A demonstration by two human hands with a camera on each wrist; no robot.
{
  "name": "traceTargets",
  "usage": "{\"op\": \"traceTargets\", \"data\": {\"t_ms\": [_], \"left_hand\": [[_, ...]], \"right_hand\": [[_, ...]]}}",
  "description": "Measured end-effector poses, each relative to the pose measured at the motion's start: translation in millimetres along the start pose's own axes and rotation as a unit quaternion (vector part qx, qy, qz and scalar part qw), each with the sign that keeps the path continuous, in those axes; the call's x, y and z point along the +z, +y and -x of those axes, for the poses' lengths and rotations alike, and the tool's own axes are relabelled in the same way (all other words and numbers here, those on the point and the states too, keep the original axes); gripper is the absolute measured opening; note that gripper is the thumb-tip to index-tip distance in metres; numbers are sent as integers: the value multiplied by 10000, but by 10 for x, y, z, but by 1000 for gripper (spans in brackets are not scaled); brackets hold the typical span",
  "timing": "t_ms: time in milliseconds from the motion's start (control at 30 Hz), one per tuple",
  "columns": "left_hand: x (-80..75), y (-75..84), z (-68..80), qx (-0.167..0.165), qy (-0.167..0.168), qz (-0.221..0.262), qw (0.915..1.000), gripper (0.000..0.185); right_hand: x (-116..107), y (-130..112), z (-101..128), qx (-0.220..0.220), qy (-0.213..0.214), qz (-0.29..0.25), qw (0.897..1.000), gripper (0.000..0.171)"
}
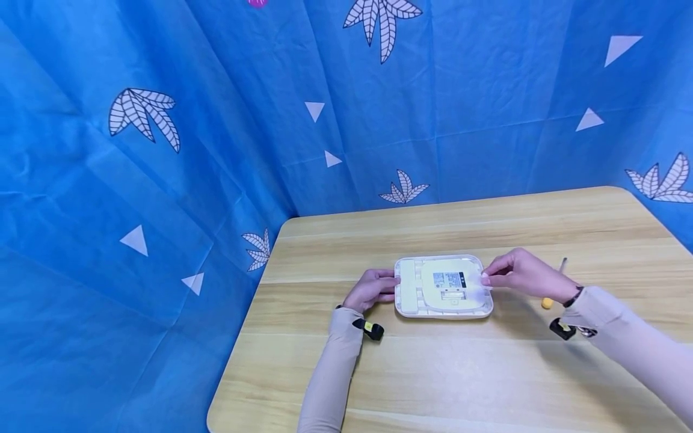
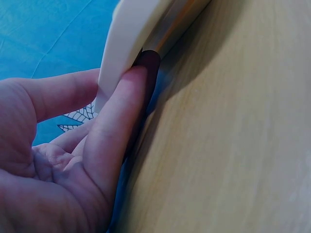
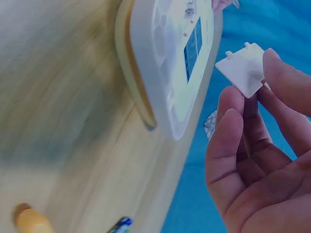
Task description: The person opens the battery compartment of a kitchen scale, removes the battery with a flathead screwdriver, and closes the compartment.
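A white flat device (image 1: 417, 294) with rounded corners, looking like a kitchen scale, lies underside up on the wooden table. Its underside carries a printed label (image 1: 449, 280) and an uncovered rectangular battery slot (image 1: 453, 295). My left hand (image 1: 372, 288) grips the device's left edge; in the left wrist view the thumb and a finger (image 2: 68, 94) are on opposite sides of that edge. Beyond the right end of the device, my right hand (image 1: 511, 273) pinches a small white battery cover (image 3: 244, 69) with two little tabs between thumb and fingers.
A screwdriver with a yellow handle (image 1: 547, 303) lies right of the device, partly behind my right wrist. Near it in the right wrist view is a small blue-and-dark object (image 3: 120, 225), cut off by the frame. A blue patterned curtain (image 1: 487, 108) hangs behind the table (image 1: 422, 379).
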State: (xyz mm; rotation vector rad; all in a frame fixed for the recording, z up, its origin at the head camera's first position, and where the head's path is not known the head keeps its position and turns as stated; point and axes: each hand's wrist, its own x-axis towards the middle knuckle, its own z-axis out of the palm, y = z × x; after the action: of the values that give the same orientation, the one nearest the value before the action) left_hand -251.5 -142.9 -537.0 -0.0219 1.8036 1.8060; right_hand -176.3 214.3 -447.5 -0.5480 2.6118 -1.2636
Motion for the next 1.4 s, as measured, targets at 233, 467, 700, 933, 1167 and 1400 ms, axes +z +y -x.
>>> {"op": "traceTargets", "data": {"t_ms": [233, 467, 700, 933, 1167, 1400], "left_hand": [[5, -41, -16, 8, -22, 61, 10000, 42], [4, -53, -9, 15, -14, 23, 10000, 42], [4, -42, -1, -11, -12, 46, 10000, 43], [7, -17, 14, -24, 8, 35, 10000, 44], [13, -12, 22, -8, 30, 48, 10000, 43], [21, -3, 32, 6, 30, 18, 10000, 44]], "right_hand": [[109, -143, -81, -326, 84, 770, 9965, 8], [190, -220, -150, -571, -5, 1083, 9925, 9], [286, -225, -205, -1085, -65, 1380, 9845, 9], [385, -209, -249, -1400, 72, 1730, 9749, 12], [495, -231, -256, -1334, -28, 1987, 9709, 14], [586, -234, -220, -1440, 77, 2268, 9632, 13]]}}
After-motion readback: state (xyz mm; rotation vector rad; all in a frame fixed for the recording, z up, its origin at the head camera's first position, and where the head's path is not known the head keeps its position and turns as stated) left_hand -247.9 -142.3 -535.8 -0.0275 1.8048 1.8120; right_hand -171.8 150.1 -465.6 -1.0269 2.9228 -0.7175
